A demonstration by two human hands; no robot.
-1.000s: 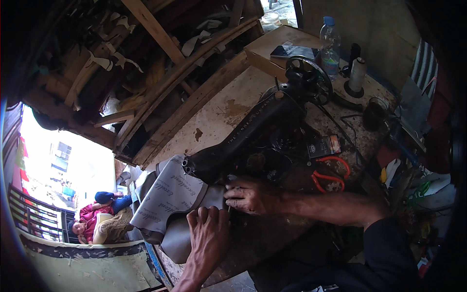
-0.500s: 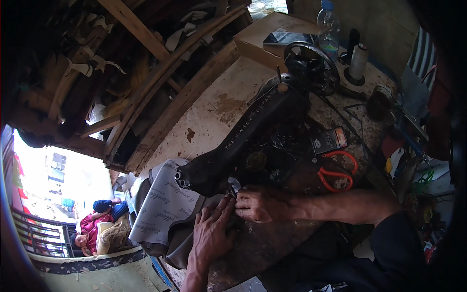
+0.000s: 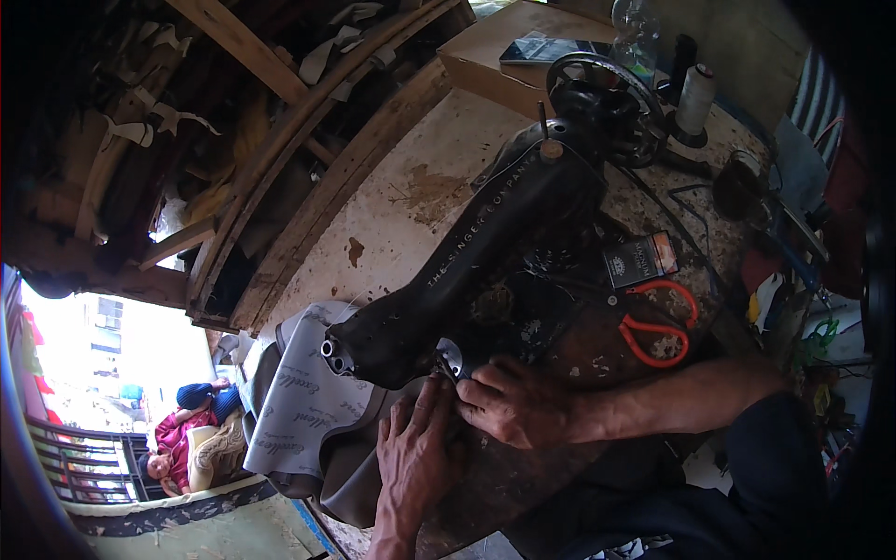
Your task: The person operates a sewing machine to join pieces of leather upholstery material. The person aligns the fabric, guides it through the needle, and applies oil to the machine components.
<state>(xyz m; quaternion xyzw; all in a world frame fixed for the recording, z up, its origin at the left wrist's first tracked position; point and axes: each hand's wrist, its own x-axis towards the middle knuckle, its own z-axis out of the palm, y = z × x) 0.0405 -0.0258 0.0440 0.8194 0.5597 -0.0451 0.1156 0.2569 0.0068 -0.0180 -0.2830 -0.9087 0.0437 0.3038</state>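
A black sewing machine point(image 3: 467, 252) slants across the table, its head end near my hands. Under that end lies grey-brown sheet material point(image 3: 357, 481), with a pale, printed underside point(image 3: 301, 401) folded up to the left. My left hand point(image 3: 415, 457) rests flat on the material, fingers stretched toward the needle area. Close beside its fingertips, my right hand point(image 3: 509, 403) is closed, thumb and fingers bunched at the material's edge. What they pinch is hidden. A small shiny metal plate point(image 3: 450, 357) shows just beyond my fingers.
Orange-handled scissors point(image 3: 661, 322) and a small dark packet point(image 3: 640, 259) lie right of the machine. A thread cone point(image 3: 693, 101), a plastic bottle point(image 3: 637, 42) and a cardboard box point(image 3: 471, 65) stand behind. Wooden framing point(image 3: 341, 191) borders the far left; a person point(image 3: 177, 443) sits beyond.
The view has tilted slightly. My right hand has shifted a little to the right, uncovering more of the metal plate. My left hand stays flat on the material.
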